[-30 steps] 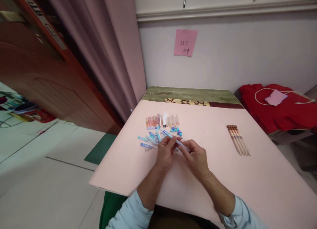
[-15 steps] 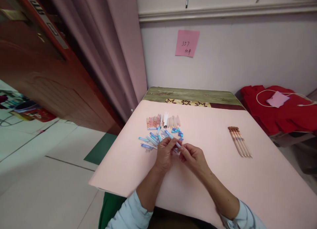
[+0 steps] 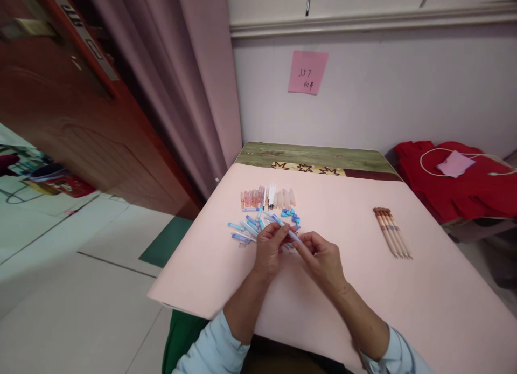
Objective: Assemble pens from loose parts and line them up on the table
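Both my hands meet over the pink table (image 3: 363, 288), holding one blue pen (image 3: 285, 228) between them. My left hand (image 3: 270, 251) pinches its far end with closed fingers. My right hand (image 3: 323, 260) grips the near end, fingers curled round it. Just beyond my hands lies a heap of blue pen parts (image 3: 247, 229), with small blue caps (image 3: 291, 215) to its right. Behind them sits a row of orange, white and clear pieces (image 3: 266, 197).
Several tan pens (image 3: 391, 231) lie side by side at the right of the table. A pink note (image 3: 307, 72) hangs on the wall. A red cloth (image 3: 456, 185) with a white cable lies at far right. A wooden door (image 3: 68, 115) and curtain stand left.
My right hand slid toward the left hand along the pen, then drew back a little. The view shifted slightly right.
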Available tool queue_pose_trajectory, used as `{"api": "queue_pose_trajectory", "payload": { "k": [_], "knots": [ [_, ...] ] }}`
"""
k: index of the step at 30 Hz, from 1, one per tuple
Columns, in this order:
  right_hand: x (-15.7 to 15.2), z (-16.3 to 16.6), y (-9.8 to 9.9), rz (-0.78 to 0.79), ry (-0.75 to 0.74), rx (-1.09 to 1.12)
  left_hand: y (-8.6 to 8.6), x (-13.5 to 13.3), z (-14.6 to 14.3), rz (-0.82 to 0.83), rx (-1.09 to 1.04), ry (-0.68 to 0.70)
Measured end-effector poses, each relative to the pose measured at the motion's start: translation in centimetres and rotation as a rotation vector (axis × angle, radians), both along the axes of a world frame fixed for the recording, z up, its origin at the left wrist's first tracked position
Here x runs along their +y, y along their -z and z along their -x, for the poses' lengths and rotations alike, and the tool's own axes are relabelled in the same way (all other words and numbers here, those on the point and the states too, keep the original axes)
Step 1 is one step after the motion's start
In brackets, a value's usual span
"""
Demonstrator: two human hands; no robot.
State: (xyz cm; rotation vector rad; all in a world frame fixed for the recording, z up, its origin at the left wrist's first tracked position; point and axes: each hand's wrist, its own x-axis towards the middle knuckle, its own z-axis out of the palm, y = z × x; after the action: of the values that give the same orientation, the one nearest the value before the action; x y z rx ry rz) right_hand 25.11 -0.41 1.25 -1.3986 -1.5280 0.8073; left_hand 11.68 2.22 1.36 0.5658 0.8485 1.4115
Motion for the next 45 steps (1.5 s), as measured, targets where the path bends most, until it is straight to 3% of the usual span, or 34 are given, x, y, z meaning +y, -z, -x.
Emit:
{"api": "queue_pose_trajectory", "payload": {
  "k": [7,18,22,27,30,33,37,39,42,45],
  "knots": [
    [-0.1,0.1,0.2,-0.024,-0.029,0.004,0.0,-0.1,0.1,-0.009,0.039,0.048],
    [0.1,0.1,0.4,0.166,-0.183,0.275,0.2,-0.2,0.5,-0.065,0.084,0.101],
    [0.1,0.0,0.1,0.1,-0.175,0.185,0.1,-0.2,0.3,-0.05,0.086,0.064],
    [0.1,-0.1,-0.2,-0.031,-0.047,-0.044,0.3,-0.3,-0.2,-0.046,0.221,-0.019],
    [0.1,-0.1,0.0,-0.041,-0.048,-0.072,0.3,-0.5,-0.2,-0.072,0.299,-0.05],
    [0.1,-0.3,0.3,-0.014,-0.03,0.007,-0.2,-0.5,1.3,-0.111,0.415,-0.187],
    [0.5,-0.4,0.5,0.023,0.094,0.23,-0.3,-0.3,6.1,-0.184,0.643,-0.557],
    [0.6,-0.4,0.5,0.045,0.122,0.332,0.2,-0.2,8.6,-0.158,0.773,-0.664],
    [0.8,-0.1,0.6,0.087,0.118,0.424,1.6,-0.3,11.0,0.005,0.94,-0.633],
    [0.8,0.1,1.0,0.124,0.107,0.471,2.9,-0.1,11.6,0.007,0.966,-0.527]
  ]
}}
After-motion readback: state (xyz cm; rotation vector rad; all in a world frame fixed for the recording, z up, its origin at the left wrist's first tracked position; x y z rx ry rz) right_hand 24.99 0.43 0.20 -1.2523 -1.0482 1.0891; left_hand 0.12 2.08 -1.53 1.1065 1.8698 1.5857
